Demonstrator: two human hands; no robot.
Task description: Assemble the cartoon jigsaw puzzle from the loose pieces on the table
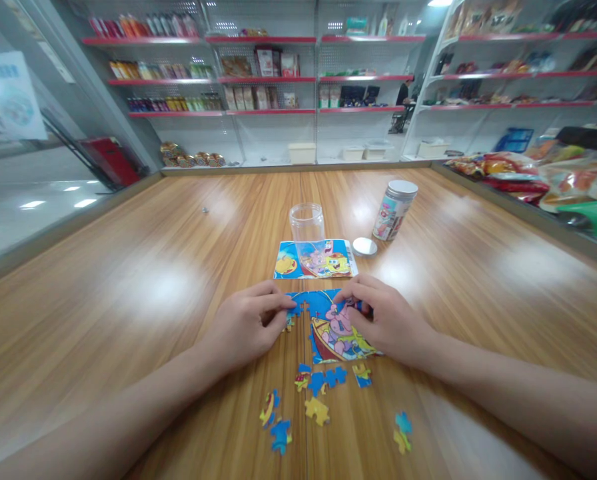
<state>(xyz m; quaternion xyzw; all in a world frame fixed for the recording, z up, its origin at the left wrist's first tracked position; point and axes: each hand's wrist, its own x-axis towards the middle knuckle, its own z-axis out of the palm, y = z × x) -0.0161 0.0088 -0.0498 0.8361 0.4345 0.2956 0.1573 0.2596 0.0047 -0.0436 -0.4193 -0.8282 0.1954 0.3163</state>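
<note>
A partly joined cartoon jigsaw puzzle (336,333) lies on the wooden table (143,280) right in front of me. My left hand (246,327) rests at its left edge, fingers curled and pinching a blue puzzle piece (293,310). My right hand (383,320) lies over the puzzle's upper right part, fingertips pressed down on the pieces there. Several loose puzzle pieces (318,393) are scattered nearer to me. The printed reference picture (314,259) lies just beyond the puzzle.
An empty clear jar (307,227) stands on the reference picture, its silver lid (365,247) beside it. A closed printed jar (395,209) stands farther right. Snack bags (533,177) crowd the table's right edge. Stocked shop shelves (263,80) line the back.
</note>
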